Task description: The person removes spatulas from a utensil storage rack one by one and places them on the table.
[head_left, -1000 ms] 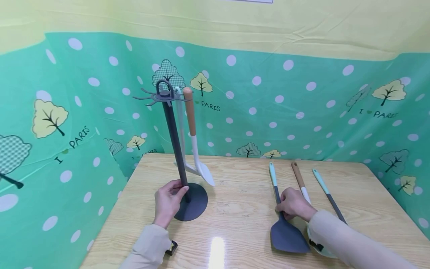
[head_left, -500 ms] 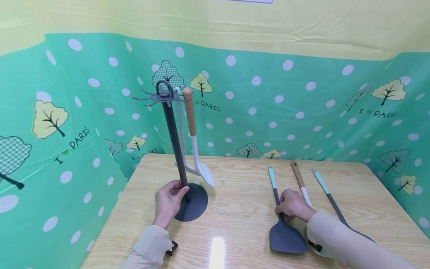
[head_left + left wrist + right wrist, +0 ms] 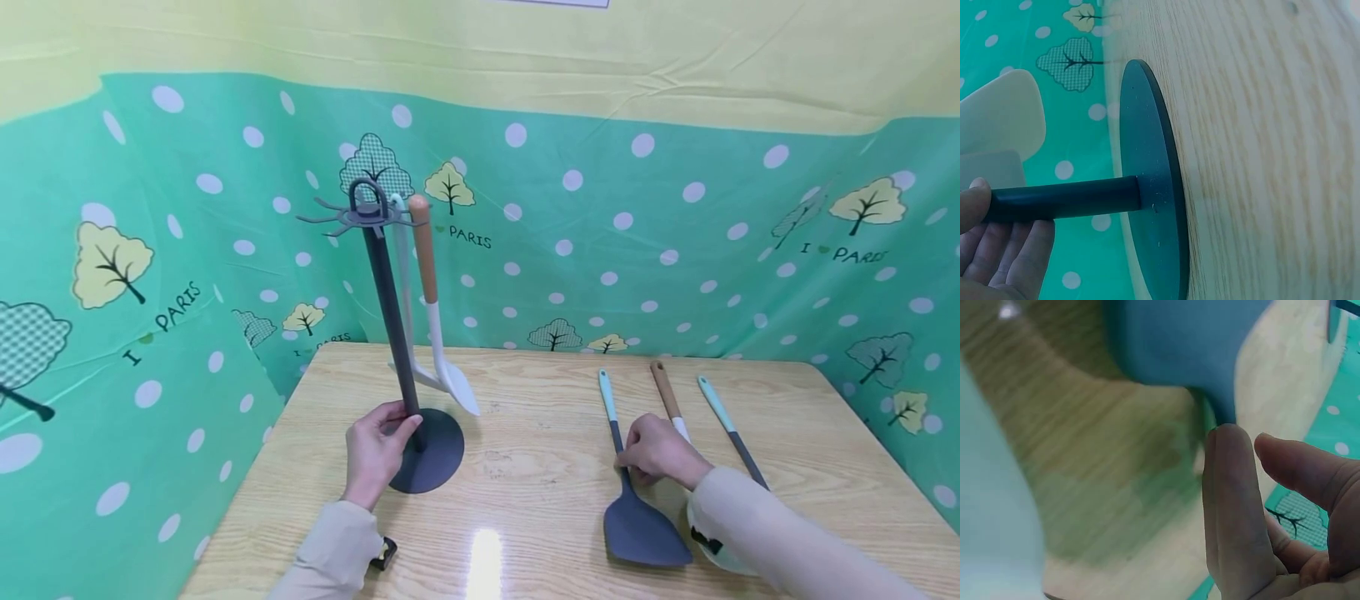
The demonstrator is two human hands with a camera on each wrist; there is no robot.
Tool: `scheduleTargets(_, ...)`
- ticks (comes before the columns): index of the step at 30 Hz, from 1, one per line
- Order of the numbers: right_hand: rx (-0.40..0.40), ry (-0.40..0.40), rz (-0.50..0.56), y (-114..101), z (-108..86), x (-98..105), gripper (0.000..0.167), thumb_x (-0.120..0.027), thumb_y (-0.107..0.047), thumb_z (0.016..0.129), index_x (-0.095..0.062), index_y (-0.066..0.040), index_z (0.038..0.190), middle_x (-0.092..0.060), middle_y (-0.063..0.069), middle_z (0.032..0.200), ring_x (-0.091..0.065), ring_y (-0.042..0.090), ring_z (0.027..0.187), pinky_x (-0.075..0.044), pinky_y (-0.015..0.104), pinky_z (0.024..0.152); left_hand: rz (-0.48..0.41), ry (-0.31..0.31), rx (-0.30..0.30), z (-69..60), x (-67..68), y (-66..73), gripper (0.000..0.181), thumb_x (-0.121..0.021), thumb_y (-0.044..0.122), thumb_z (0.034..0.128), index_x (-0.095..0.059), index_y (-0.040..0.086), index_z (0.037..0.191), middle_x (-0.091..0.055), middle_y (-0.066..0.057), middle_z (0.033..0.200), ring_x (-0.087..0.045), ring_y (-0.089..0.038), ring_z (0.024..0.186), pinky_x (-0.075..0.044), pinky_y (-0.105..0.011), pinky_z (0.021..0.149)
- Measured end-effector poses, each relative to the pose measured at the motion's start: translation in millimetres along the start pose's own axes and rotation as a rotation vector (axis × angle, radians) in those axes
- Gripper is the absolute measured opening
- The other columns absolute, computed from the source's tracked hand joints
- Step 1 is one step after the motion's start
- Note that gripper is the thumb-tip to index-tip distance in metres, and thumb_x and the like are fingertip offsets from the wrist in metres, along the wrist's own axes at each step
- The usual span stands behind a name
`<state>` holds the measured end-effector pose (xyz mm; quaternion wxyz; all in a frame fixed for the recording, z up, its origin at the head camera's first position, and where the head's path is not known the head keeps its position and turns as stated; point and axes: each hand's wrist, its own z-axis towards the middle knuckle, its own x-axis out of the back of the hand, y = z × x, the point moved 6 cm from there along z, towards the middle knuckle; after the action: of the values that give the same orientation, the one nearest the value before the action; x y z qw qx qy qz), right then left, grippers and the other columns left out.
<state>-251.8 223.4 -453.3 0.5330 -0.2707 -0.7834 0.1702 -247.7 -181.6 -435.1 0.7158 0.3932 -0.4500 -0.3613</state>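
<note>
A dark utensil stand (image 3: pixel 386 308) with a round base (image 3: pixel 438 467) and a ring of hooks stands at the left of the table. My left hand (image 3: pixel 378 454) grips its post low down, thumb on one side and fingers on the other, as the left wrist view shows too. A dark turner (image 3: pixel 645 529) with a mint handle end lies flat on the right. My right hand (image 3: pixel 660 450) touches it where the handle meets the blade. In the right wrist view the fingers (image 3: pixel 1241 506) are straight and cover the turner's neck, and the thumb stands apart from them.
On the stand hang a white-headed utensil (image 3: pixel 426 258) with a brown handle and a mint-handled one (image 3: pixel 405 292). Right of the turner lie a brown-handled utensil (image 3: pixel 663 387) and a mint-and-dark one (image 3: pixel 738 437), partly under my sleeve. A pale green rounded thing (image 3: pixel 727 558) shows beneath it.
The turner's handle end has shifted slightly leftward and nearer. My right hand's fingertips have moved a little up its handle. The left hand and the stand have not moved.
</note>
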Motion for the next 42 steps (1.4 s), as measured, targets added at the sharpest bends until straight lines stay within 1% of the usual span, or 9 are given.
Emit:
scheduleTargets(3,0.025,0.012,0.01,-2.4,0.2,5.3,0.02,-0.073,-0.01,0.082,-0.059,-0.003,0.07,-0.062,0.01,0.06,-0.059,0.018,0.052,-0.053,0.03,0.05,0.0,0.001,-0.003,0.3,-0.1,-0.1,0.018,-0.077,0.012,0.0812,-0.073,0.008,0.099,-0.072,-0.006,0.092,-0.07,-0.02,0.084,-0.057,-0.035,0.076)
scheduleTargets(9,0.08,0.05,0.052,-9.8,0.9,13.4,0.02,-0.069,-0.013,0.087,-0.056,-0.003,0.075,-0.061,0.012,0.067,-0.059,0.021,0.055,-0.052,0.032,0.051,0.006,0.0,-0.016,0.7,-0.4,-0.7,0.019,-0.077,0.012,0.0811,-0.073,0.007,0.099,-0.072,-0.006,0.092,-0.07,-0.02,0.084,-0.057,-0.034,0.076)
scheduleTargets(15,0.179,0.112,0.004,-23.5,-1.8,20.0,0.018,-0.067,-0.018,0.088,-0.06,-0.006,0.078,-0.062,0.01,0.064,-0.056,0.018,0.053,-0.043,0.03,0.049,-0.002,0.002,-0.011,1.1,0.0,-1.1,0.019,-0.078,0.012,0.0809,-0.073,0.008,0.099,-0.072,-0.006,0.092,-0.07,-0.019,0.084,-0.057,-0.034,0.076)
scheduleTargets(20,0.225,0.163,-0.014,-32.3,-5.7,21.9,0.016,-0.066,-0.021,0.088,-0.063,-0.008,0.079,-0.062,0.006,0.065,-0.055,0.016,0.053,-0.042,0.03,0.049,-0.003,0.003,-0.01,1.3,0.1,-1.4,0.018,-0.078,0.013,0.0807,-0.074,0.008,0.098,-0.072,-0.006,0.092,-0.07,-0.019,0.084,-0.057,-0.034,0.075)
scheduleTargets(26,0.289,0.205,-0.01,-37.2,-5.8,18.8,0.014,-0.067,-0.019,0.088,-0.063,-0.009,0.078,-0.063,0.005,0.067,-0.056,0.013,0.054,-0.043,0.03,0.049,-0.006,0.004,-0.015,1.3,0.2,-1.4,0.018,-0.078,0.012,0.0806,-0.074,0.008,0.098,-0.072,-0.006,0.091,-0.07,-0.019,0.084,-0.057,-0.032,0.075)
scheduleTargets(33,0.316,0.257,-0.013,-44.8,-4.9,13.7,0.013,-0.069,-0.02,0.087,-0.065,-0.01,0.079,-0.061,0.001,0.069,-0.055,0.013,0.054,-0.044,0.03,0.05,-0.006,0.004,-0.018,0.9,-0.1,-0.8,0.019,-0.078,0.013,0.0805,-0.074,0.008,0.098,-0.072,-0.006,0.092,-0.07,-0.019,0.083,-0.057,-0.035,0.074)
scheduleTargets(42,0.326,0.246,0.027,-57.6,-7.9,1.1,0.012,-0.07,-0.02,0.087,-0.064,-0.01,0.082,-0.061,0.0,0.072,-0.056,0.013,0.057,-0.045,0.029,0.051,-0.001,0.004,-0.017,0.5,-0.1,-0.4,0.019,-0.078,0.014,0.0809,-0.074,0.008,0.098,-0.072,-0.006,0.092,-0.07,-0.02,0.084,-0.057,-0.036,0.074)
